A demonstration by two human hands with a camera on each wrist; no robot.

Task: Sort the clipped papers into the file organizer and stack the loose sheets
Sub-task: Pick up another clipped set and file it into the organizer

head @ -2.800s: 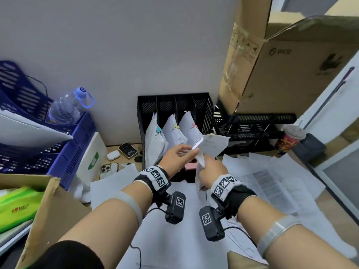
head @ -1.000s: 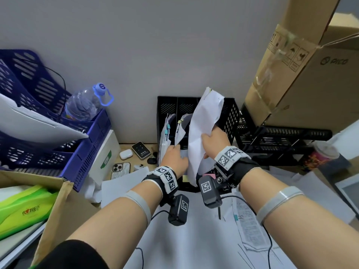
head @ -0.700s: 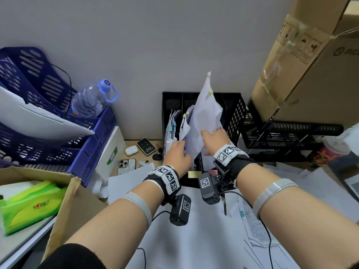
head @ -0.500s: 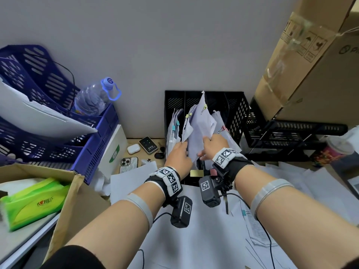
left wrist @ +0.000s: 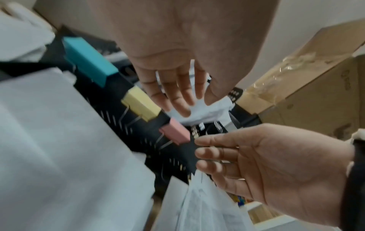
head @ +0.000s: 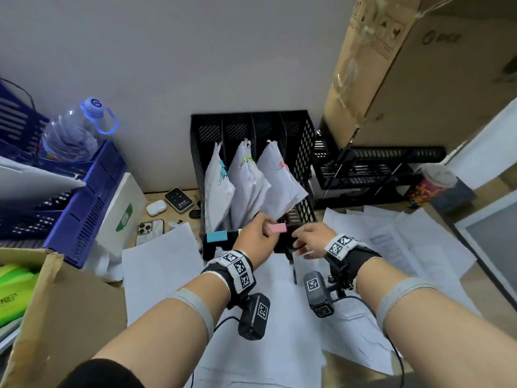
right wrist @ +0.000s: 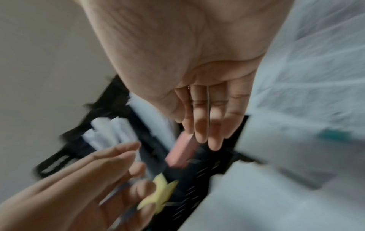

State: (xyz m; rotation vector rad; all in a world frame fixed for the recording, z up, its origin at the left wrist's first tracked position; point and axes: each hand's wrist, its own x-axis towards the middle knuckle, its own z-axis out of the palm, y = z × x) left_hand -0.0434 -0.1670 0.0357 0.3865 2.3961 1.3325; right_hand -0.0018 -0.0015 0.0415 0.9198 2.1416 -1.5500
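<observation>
The black file organizer (head: 300, 141) stands against the wall. Three clipped paper bundles lean in its slots: a blue-clipped one (head: 216, 186), a yellow-clipped one (head: 246, 186) and a pink-clipped one (head: 279, 183). On its front rim sit a teal binder clip (left wrist: 88, 62), a yellow one (left wrist: 141, 106) and a pink one (head: 277, 228). My left hand (head: 257, 235) hovers at that rim with straight fingers (left wrist: 171, 96) and holds nothing. Just right of it, my right hand (head: 309, 239) is relaxed and empty, its fingers (right wrist: 207, 125) by the pink clip. Loose sheets (head: 391, 247) cover the table.
Blue stacked trays (head: 84, 197) with a water bottle (head: 75, 130) stand at the left, beside a white box (head: 123, 211), a phone (head: 149, 231) and an earbud case (head: 156, 207). A black rack (head: 377, 169), a cup (head: 430, 186) and a big cardboard box (head: 419, 65) stand at the right.
Both hands lowered the yellow-clipped bundle into the middle slot, let it go and drew back down to the organizer's front rim.
</observation>
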